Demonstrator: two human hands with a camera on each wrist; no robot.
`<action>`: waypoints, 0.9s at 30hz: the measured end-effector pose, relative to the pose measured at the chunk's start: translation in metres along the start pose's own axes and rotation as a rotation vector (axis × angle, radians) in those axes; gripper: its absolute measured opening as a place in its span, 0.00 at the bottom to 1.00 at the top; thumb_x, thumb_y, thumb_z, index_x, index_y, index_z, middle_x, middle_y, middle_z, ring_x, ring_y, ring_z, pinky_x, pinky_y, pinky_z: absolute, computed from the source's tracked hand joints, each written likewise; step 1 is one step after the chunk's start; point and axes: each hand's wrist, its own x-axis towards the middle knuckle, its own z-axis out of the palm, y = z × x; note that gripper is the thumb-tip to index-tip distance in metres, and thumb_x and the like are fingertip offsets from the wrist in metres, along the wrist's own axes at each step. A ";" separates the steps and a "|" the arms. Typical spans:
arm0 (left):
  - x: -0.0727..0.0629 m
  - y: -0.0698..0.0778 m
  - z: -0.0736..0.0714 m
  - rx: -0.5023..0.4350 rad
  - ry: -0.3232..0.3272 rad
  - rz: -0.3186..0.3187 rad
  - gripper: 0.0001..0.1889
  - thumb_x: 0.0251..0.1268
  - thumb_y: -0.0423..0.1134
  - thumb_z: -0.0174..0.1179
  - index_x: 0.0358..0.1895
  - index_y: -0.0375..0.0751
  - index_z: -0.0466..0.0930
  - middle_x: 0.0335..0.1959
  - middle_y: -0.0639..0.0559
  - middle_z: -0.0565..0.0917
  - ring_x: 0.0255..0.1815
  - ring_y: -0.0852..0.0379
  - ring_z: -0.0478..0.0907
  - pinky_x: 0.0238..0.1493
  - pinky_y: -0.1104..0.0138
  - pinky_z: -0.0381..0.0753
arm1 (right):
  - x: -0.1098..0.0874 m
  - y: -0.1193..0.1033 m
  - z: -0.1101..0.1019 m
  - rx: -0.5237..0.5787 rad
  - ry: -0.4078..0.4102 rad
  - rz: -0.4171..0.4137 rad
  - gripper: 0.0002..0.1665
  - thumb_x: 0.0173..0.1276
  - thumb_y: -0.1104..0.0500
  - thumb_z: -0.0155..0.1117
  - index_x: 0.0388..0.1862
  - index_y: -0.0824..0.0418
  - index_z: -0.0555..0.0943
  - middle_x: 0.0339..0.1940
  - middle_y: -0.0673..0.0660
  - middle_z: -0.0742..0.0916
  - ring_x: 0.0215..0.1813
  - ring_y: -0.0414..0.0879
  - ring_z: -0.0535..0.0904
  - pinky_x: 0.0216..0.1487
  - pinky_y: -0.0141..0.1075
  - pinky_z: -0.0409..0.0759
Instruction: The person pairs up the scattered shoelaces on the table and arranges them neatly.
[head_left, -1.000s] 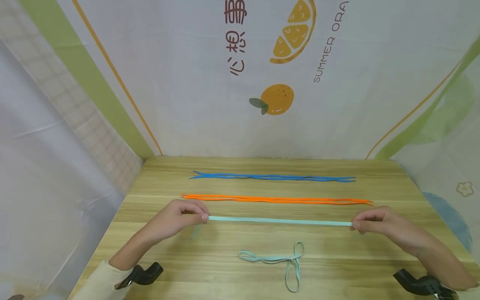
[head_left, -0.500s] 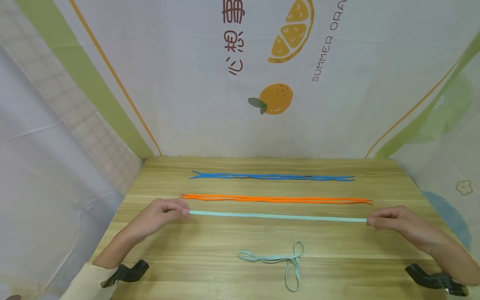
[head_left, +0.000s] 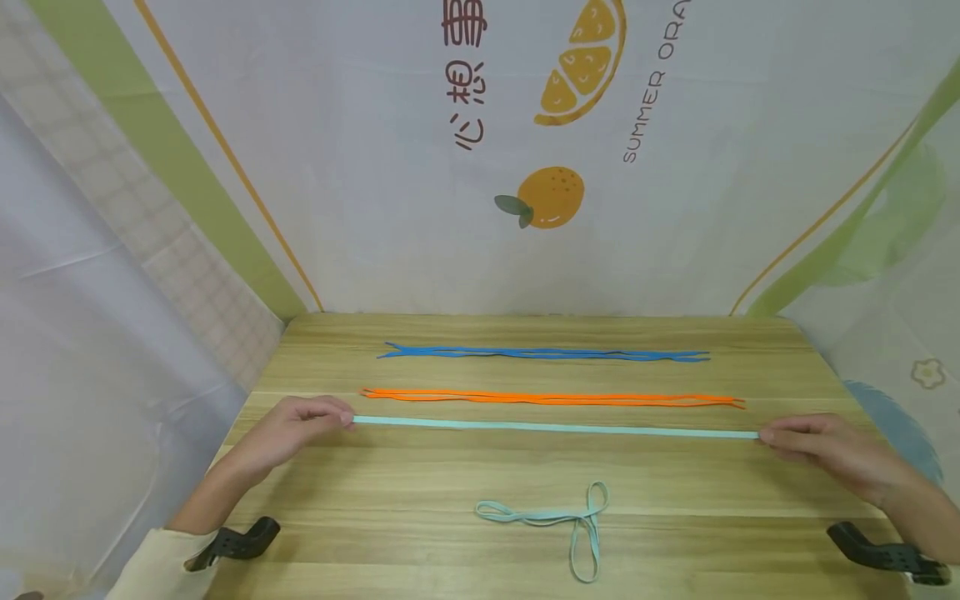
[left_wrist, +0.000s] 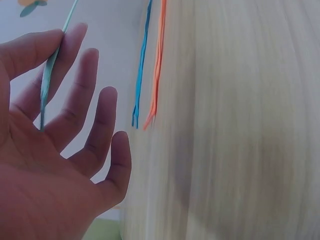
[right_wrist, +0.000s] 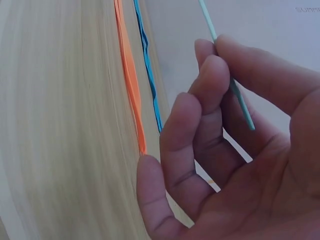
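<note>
A mint-green shoelace (head_left: pixel 555 427) stretches straight between both hands, above the wooden table. My left hand (head_left: pixel 303 421) pinches it near one end between thumb and index finger. In the left wrist view the lace's short tail (left_wrist: pixel 46 85) runs down into the palm, with the other fingers apart. At the far end my right hand (head_left: pixel 817 442) pinches the lace the same way, its tip (right_wrist: pixel 245 110) sticking out past the thumb. A second mint-green shoelace (head_left: pixel 540 518) lies looped on the table, nearer the front.
Orange shoelaces (head_left: pixel 555 399) lie lengthwise just beyond the held lace. Blue shoelaces (head_left: pixel 555 354) lie parallel, farther back on the wooden table (head_left: pixel 420 550). A white printed curtain (head_left: pixel 375 167) hangs behind and at the sides.
My hands have moved apart, left hand leftward and right hand rightward, sliding out toward the lace's ends. The lace span between them is longer and slightly farther back. The laces on the table stay put.
</note>
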 end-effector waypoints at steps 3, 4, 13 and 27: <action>-0.001 -0.003 -0.002 -0.004 0.021 -0.010 0.13 0.84 0.35 0.61 0.54 0.29 0.91 0.61 0.37 0.86 0.61 0.62 0.80 0.60 0.68 0.80 | -0.001 0.001 -0.001 0.013 0.052 0.008 0.20 0.89 0.67 0.53 0.52 0.57 0.93 0.51 0.35 0.90 0.53 0.27 0.83 0.53 0.26 0.83; -0.001 -0.004 -0.002 -0.005 0.029 -0.017 0.13 0.83 0.35 0.61 0.54 0.29 0.91 0.61 0.37 0.87 0.61 0.63 0.80 0.60 0.68 0.80 | -0.002 0.002 -0.001 0.017 0.070 0.022 0.19 0.89 0.67 0.54 0.51 0.56 0.93 0.51 0.36 0.90 0.53 0.27 0.83 0.52 0.26 0.83; 0.002 -0.011 -0.002 0.043 0.103 -0.102 0.12 0.81 0.38 0.65 0.50 0.32 0.93 0.57 0.46 0.89 0.61 0.54 0.80 0.58 0.63 0.80 | -0.005 0.005 -0.007 -0.017 0.181 0.097 0.16 0.89 0.64 0.56 0.52 0.61 0.93 0.47 0.36 0.89 0.49 0.30 0.84 0.49 0.28 0.84; 0.005 -0.011 -0.002 0.131 0.197 -0.132 0.09 0.78 0.37 0.68 0.44 0.34 0.94 0.53 0.47 0.90 0.57 0.54 0.82 0.52 0.69 0.79 | -0.007 0.010 -0.015 -0.137 0.254 0.139 0.15 0.89 0.57 0.59 0.52 0.56 0.94 0.45 0.31 0.88 0.47 0.29 0.84 0.48 0.32 0.85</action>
